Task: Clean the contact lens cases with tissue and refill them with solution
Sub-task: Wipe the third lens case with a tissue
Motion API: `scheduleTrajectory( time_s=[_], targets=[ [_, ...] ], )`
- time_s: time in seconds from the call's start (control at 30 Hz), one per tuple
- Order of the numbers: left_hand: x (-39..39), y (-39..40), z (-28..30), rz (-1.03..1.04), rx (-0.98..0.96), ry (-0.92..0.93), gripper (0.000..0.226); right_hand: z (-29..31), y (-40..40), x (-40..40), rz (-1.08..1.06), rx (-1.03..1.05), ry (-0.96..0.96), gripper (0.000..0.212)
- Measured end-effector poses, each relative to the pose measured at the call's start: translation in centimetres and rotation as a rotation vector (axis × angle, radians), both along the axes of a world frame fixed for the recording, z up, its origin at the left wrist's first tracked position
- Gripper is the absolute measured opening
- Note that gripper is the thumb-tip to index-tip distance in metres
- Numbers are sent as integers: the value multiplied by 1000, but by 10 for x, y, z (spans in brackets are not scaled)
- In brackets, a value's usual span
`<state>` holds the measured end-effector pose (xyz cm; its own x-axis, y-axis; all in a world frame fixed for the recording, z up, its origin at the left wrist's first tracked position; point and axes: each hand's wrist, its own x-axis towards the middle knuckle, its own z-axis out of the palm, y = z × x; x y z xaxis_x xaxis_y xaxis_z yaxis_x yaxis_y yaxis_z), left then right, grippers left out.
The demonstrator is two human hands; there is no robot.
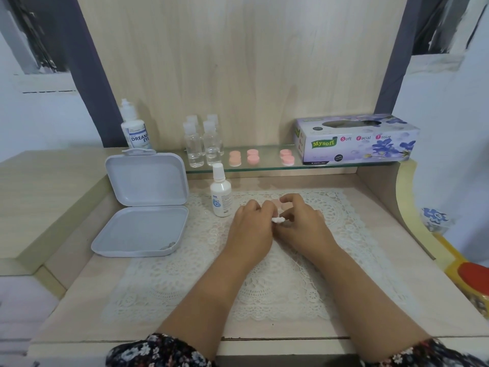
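Both hands meet over the lace mat point(264, 282) in the middle of the desk. My left hand point(251, 226) has its fingers curled around a pale pink contact lens case point(277, 203), which is mostly hidden. My right hand point(301, 221) pinches a small wad of white tissue point(279, 220) beside the case. A small white solution bottle point(221, 192) stands upright just left of my hands. Three pink lens cases point(235, 158) point(253, 156) point(287, 157) lie on the glass shelf point(264, 168).
An open grey plastic box point(143, 202) sits at the left. On the shelf stand a large solution bottle point(133, 128), several clear small bottles point(202, 144) and a purple tissue box point(357, 139). A red-lidded jar point(473, 282) is at the right edge.
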<state>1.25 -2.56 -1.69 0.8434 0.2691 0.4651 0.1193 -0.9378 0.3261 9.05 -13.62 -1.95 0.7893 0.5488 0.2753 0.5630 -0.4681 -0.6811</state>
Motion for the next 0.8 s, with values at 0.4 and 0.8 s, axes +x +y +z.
scheduleTrajectory(
  time_s=[0.4, 0.8],
  targets=[
    [1, 12, -1, -1, -628, -364, 23, 1, 1, 2, -9, -18, 14, 54],
    [9, 4, -6, -14, -382, -20, 14, -3, 2, 3, -17, -15, 1, 50]
  ],
)
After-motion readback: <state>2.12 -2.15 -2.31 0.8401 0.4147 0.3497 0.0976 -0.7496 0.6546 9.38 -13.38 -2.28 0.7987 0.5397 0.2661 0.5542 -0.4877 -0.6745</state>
